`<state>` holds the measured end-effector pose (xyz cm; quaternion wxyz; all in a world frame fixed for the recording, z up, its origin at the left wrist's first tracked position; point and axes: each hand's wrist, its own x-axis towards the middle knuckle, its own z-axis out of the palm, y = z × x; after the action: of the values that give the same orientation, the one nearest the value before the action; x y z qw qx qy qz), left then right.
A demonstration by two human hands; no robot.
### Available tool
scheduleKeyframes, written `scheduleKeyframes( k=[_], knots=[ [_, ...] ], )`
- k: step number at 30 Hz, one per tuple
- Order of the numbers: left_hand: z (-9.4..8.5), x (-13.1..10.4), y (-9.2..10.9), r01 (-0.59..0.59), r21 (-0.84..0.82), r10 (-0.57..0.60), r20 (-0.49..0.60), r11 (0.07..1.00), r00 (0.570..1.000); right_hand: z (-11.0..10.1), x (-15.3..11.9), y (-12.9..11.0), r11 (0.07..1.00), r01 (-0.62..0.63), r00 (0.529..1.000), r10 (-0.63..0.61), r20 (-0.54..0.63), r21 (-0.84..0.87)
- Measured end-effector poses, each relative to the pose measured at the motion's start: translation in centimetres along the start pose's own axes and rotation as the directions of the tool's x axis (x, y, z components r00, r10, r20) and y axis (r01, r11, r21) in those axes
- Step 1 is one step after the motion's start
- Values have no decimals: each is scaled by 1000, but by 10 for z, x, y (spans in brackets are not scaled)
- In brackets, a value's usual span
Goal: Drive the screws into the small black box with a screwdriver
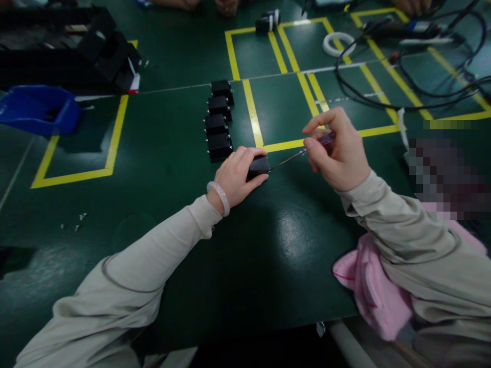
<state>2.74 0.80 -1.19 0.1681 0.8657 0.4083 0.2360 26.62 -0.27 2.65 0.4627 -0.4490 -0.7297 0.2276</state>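
Observation:
My left hand (pixel 238 176) is wrapped round a small black block (pixel 259 166) on the green table, thumb on the near side and fingers over the far side. Pinched in my right hand (pixel 337 151) is a screwdriver (pixel 288 159) with a dark purple handle. Its thin shaft points left, and the tip is at the block's right side, near the lower corner. Just beyond my left hand, several similar black blocks (pixel 219 146) stand in a column, with small shiny screws sticking out at their sides.
Small screws (pixel 82 216) lie at the left. A blue bin (pixel 40 110) and a black housing (pixel 103 51) are behind them. Tape roll (pixel 339 44), black cables (pixel 358 97) and a pink cloth (pixel 378 286) are on the right. Other people's hands (pixel 227 6) show at the far edge.

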Motion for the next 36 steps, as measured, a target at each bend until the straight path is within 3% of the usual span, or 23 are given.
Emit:
scheduleKeyframes(
  k=[36],
  knots=[
    [0, 0, 0, -3, 3, 3, -13, 1000, 1000, 0, 0, 0, 1000, 8, 1000, -8, -4, -1]
  ],
)
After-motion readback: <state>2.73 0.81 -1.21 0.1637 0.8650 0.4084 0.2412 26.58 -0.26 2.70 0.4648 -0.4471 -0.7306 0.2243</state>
